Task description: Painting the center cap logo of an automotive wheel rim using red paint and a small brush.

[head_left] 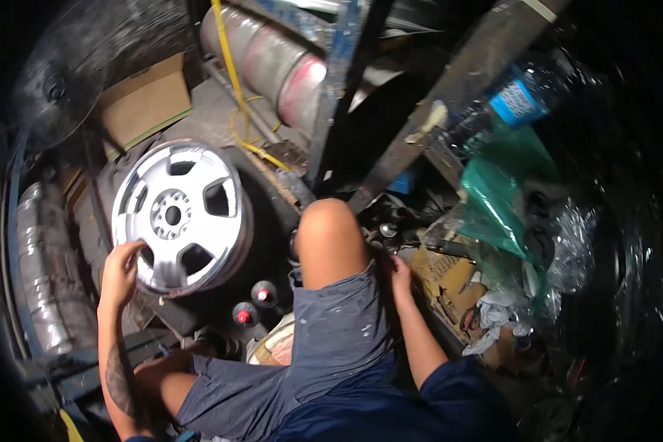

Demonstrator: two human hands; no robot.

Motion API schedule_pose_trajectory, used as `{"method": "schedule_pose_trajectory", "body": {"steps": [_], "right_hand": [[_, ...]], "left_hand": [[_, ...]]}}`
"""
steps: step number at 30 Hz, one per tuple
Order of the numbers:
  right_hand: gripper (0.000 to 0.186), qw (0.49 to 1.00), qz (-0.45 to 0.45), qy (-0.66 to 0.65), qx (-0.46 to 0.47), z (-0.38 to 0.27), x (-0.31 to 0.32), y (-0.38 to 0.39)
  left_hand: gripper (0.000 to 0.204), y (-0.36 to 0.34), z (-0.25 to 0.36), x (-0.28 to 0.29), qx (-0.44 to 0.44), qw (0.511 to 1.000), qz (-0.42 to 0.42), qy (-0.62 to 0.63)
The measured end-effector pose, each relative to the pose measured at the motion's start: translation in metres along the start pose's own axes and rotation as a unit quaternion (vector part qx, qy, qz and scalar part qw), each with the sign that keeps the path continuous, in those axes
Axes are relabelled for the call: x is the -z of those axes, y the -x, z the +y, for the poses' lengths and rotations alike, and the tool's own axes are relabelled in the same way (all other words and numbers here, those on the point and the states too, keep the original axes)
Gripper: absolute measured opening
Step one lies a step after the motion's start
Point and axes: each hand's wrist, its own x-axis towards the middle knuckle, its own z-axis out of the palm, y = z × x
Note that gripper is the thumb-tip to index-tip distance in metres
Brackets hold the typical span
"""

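Head view: silver wheel (175,230) sits left of centre, spoked face toward camera, barrel side showing along its right and lower right. Five broad spokes, round centre hole, ring of smaller holes around it. What carries it is dark; can't make it out.

Left hand (122,271) is at the wheel's lower-left edge, fingers bent, tips at the rim by one of the openings. Can't tell if they're pinching the rim or only touching it.

Right hand (399,278) is low, just beside the right knee (332,228), well apart from the wheel. Its fingers go into shadow, so can't tell whether they're spread, together or holding anything.

Between wheel and grey shorts (339,320): two cans with red tops (254,305), close together. Cardboard box (146,102) behind the wheel, upper left. Yellow hose (228,62) runs down past a big metal cylinder (269,62) at top. Second ribbed metal cylinder (43,269) at far left.

Right side is clutter: green plastic bag (493,199), bottle with blue label (519,102), clear plastic wrap (572,239), torn cardboard (440,274), whitish rag (497,313).
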Motion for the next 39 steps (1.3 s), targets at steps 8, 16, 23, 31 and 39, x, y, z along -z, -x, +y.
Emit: {"method": "schedule_pose_trajectory", "body": {"steps": [8,16,23,31,39], "right_hand": [[0.024,0.963,0.047,0.259,0.058,0.038,-0.024,-0.027],[0.056,0.908,-0.069,0.336,-0.239,0.021,-0.015,-0.044],[0.036,0.964,-0.049,0.208,-0.156,0.048,-0.010,-0.071],[0.035,0.963,-0.084,-0.253,0.032,-0.264,-0.060,-0.030],[0.027,0.843,-0.256,-0.163,0.444,-0.512,-0.138,-0.022]], "left_hand": [[0.030,0.015,-0.001,0.013,0.045,0.998,0.021,0.033],[0.029,0.045,-0.002,0.015,0.133,0.983,-0.057,-0.111],[0.033,0.048,-0.010,-0.019,0.084,0.987,-0.096,-0.099],[0.075,0.006,0.004,-0.089,0.060,0.985,-0.030,-0.160],[0.085,-0.032,-0.025,-0.104,0.197,0.964,0.036,-0.177]]}}
